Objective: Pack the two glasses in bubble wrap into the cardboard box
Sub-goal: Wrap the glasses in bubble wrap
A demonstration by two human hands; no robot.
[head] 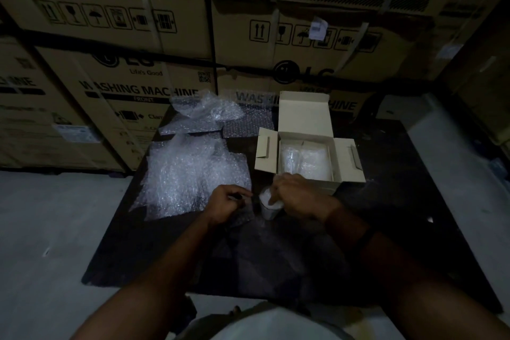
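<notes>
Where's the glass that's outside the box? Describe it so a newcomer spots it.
On the dark table, find the small open cardboard box. Just in front of its near-left corner, the right hand grips a small upright glass with white bubble wrap bunched at its top. Unlike the loose bubble wrap sheets to its left, it stands as a cylinder.

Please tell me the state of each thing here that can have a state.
Cardboard box: open, lid up, bubble-wrapped contents inside.
Glass: upright, gripped by right hand.
Left hand: fingers curled, grip unclear.
Bubble wrap sheets: lying loose on table.
</notes>
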